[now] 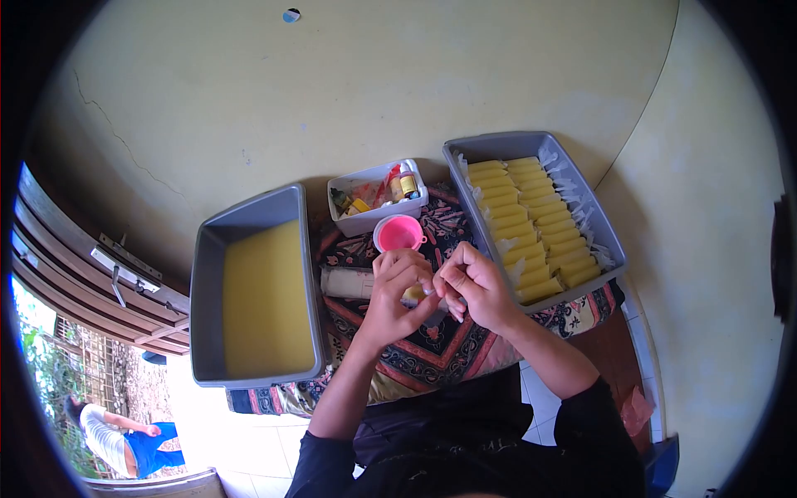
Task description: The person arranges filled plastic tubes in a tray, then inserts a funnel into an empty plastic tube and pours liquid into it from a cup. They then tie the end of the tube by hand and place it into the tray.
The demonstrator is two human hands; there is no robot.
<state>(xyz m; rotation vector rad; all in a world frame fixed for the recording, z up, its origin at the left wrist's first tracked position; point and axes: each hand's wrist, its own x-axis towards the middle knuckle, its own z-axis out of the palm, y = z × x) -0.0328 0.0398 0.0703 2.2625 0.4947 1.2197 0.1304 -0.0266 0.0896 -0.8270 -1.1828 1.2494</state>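
Observation:
My left hand (393, 297) and my right hand (480, 286) meet over the middle of the table, fingertips pinched close together. Between and below them shows part of a small plastic bag of yellow liquid (413, 294); the fingers hide most of it, including its top. Just beyond my left hand stands a pink funnel (401, 232) on a whitish container. To the left a grey tub (317, 332) holds pale yellow liquid. On the right, a second grey tub (602, 220) contains rows of filled, tied plastic bags (510, 220).
A white box (365, 221) with small bottles and packets stands at the back. A pale wrapped bundle (347, 283) lies on the patterned cloth (398, 365). Outside the doorway at lower left is another person (116, 440). A pink plastic bag (636, 411) lies low at right.

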